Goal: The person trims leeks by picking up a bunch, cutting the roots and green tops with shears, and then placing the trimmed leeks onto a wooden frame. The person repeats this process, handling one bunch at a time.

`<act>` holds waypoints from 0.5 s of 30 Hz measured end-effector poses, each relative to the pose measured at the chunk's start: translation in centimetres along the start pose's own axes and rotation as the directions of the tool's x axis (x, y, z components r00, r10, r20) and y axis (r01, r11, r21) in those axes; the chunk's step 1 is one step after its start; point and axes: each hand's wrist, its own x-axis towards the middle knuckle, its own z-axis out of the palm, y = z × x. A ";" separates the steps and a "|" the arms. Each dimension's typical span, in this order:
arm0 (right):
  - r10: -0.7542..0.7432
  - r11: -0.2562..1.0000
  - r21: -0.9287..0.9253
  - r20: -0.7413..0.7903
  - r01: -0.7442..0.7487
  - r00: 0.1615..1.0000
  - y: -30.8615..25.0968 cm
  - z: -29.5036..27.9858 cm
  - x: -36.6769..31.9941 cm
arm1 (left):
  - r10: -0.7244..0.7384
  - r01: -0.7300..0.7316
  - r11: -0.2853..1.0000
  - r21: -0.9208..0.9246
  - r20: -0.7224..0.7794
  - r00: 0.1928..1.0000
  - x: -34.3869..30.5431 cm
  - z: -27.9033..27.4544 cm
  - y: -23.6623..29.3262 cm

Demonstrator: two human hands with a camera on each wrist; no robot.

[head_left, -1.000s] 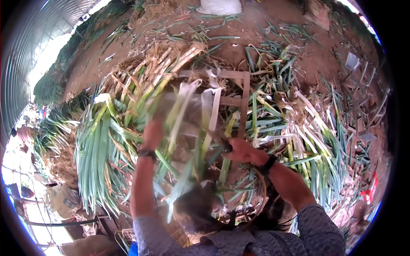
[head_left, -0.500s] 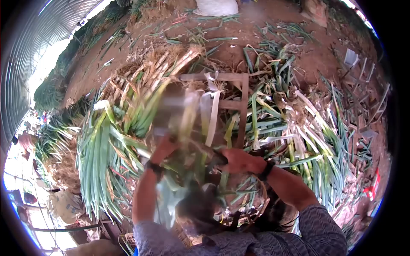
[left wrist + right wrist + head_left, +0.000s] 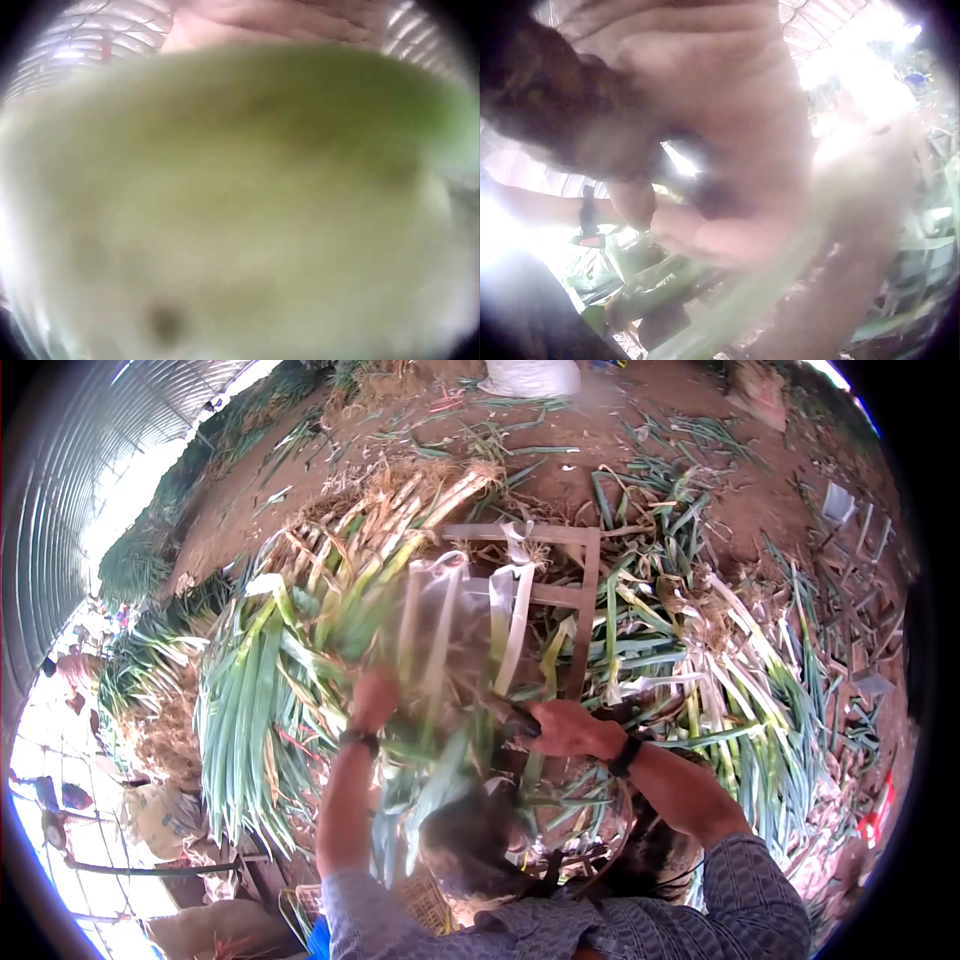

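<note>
My left hand (image 3: 375,700), blurred, is left of centre in the head view and grips a large green onion; in the left wrist view the pale-green stalk (image 3: 240,210) fills most of the picture, below part of the palm. My right hand (image 3: 575,730) curls around the dark handle of a knife-like tool (image 3: 520,718), whose end points left toward the stalks; its blade is blurred. In the right wrist view the curled fingers (image 3: 720,236) show above green leaves. White-stemmed green onions (image 3: 518,625) lie across a wooden frame (image 3: 590,580) between and beyond my hands.
Heaped green onions with long leaves (image 3: 250,710) lie to the left, and another pile (image 3: 735,690) to the right. A white sack (image 3: 530,375) stands at the far side on bare soil. Wooden pieces (image 3: 870,600) are stacked at far right.
My left hand moved inward toward my right hand, then slightly back left, with blurred stalks beside it. The right hand stays near the same place, holding the knife-like tool.
</note>
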 end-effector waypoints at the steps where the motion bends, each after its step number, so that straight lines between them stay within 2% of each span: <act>1: -0.018 1.000 0.014 -0.007 0.018 1.000 -0.1 -0.1 0.2 | 0.126 -0.124 0.991 0.049 -0.058 0.990 0.9 0.9 -0.1; 4: -0.049 0.994 0.095 0.029 0.046 0.998 -0.1 -0.6 0.2 | 0.055 -0.051 0.998 0.040 -0.106 0.993 3.3 2.0 0.6; 5: 0.006 0.998 0.060 0.021 -0.007 1.000 0.5 -0.1 0.5 | 0.020 -0.015 0.995 0.098 -0.050 0.999 5.6 3.6 -0.6; 8: 0.009 1.000 -0.012 -0.088 -0.010 0.996 1.5 0.3 0.9 | -0.060 0.098 0.951 -0.293 0.138 0.989 7.0 3.4 -1.1; 10: -0.050 0.997 -0.062 -0.163 0.040 0.985 2.0 1.1 1.1 | 0.017 0.086 0.806 -0.586 0.168 0.986 5.5 2.6 0.6; 12: -0.071 0.995 -0.087 -0.180 0.057 0.981 1.8 1.7 1.1 | 0.084 0.093 0.571 -0.816 0.171 0.982 2.2 0.8 3.5; 14: -0.063 0.994 -0.094 -0.133 0.051 0.989 1.2 2.0 1.2 | 0.007 0.208 0.470 -0.858 0.239 0.971 -0.1 -0.3 5.0; 15: -0.063 0.996 -0.079 -0.193 0.048 0.979 1.0 2.0 1.5 | -0.005 0.252 0.419 -0.872 0.276 0.961 -0.3 -0.3 4.8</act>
